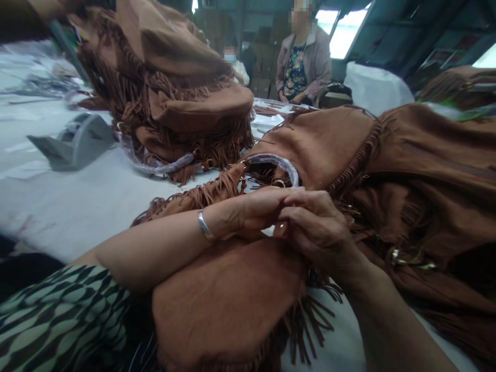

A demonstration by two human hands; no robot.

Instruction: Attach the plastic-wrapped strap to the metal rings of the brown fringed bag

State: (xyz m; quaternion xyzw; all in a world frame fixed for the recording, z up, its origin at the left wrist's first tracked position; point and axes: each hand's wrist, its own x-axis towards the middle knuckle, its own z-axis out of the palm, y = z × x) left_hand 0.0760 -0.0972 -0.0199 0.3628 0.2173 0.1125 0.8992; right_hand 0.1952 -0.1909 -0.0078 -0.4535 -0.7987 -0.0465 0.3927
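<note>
A brown fringed bag (pixel 232 299) lies below my forearms, its fringe spread at the lower right. My left hand (pixel 263 206), with a silver bracelet at the wrist, meets my right hand above the bag. The fingers of my right hand (pixel 318 219) are pinched together against the left fingertips. What sits between the fingers is too small and hidden to name. Just behind the hands curves a handle (pixel 289 166) wrapped in clear film, with a metal ring beside it.
A pile of brown fringed bags (pixel 186 103) stands at the back left, near a grey tape dispenser (pixel 73 142) on the white table (pixel 77 206). More brown bags (pixel 437 150) fill the right side. Two people are in the background, one seated person (pixel 304 67) beyond the table.
</note>
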